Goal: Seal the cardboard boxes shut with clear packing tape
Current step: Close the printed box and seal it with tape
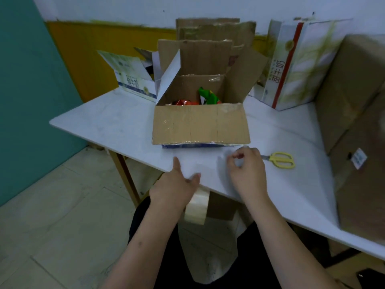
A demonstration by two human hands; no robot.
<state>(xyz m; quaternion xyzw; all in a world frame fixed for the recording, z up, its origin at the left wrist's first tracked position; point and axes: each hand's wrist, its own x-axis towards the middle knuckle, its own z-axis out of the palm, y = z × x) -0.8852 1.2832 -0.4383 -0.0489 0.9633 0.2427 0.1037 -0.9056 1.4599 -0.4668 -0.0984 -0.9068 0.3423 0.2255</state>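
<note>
An open cardboard box (200,124) stands in the middle of the white table (108,117). All its flaps are up or folded out, and snack packets (208,97) show inside. My left hand (177,184) is at the table's front edge with a roll of clear packing tape (196,207) hanging under its palm. The fingers that hold the roll are hidden. My right hand (248,170) hovers just in front of the box, its fingertips pinching the faint, clear tape end.
Yellow scissors (281,160) lie to the right of my right hand. Large brown cartons (358,113) fill the table's right side. A printed white carton (295,65) stands at the back right, another open one (133,78) at the back left. Flattened cardboard (216,32) leans on the wall.
</note>
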